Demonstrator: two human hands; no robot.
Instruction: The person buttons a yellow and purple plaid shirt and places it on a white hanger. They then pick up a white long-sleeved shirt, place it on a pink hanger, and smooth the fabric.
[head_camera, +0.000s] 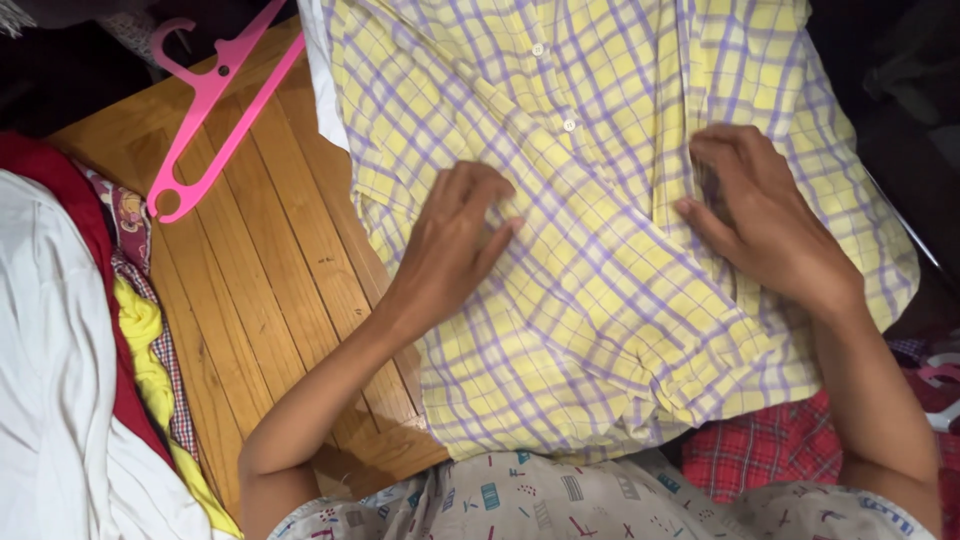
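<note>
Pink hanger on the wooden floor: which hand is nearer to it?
Left. The left hand lies flat on the yellow checked shirt, just right of the pink hanger. The right hand presses the shirt's far side, farther away.

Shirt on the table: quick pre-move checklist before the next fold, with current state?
1. Both hands on shirt: ok. Left hand presses flat at centre, right hand pinches cloth by the placket.
2. Buttons fastened: ok for the two visible; the rest cannot tell.
3. Fabric smooth: not ok. Creases run diagonally between the hands, and the bottom hem is bunched.
4. Shirt fully on table: not ok. The right part lies over a red plaid cloth.
5. Hanger clear of shirt: ok, it lies apart at the left.
</note>
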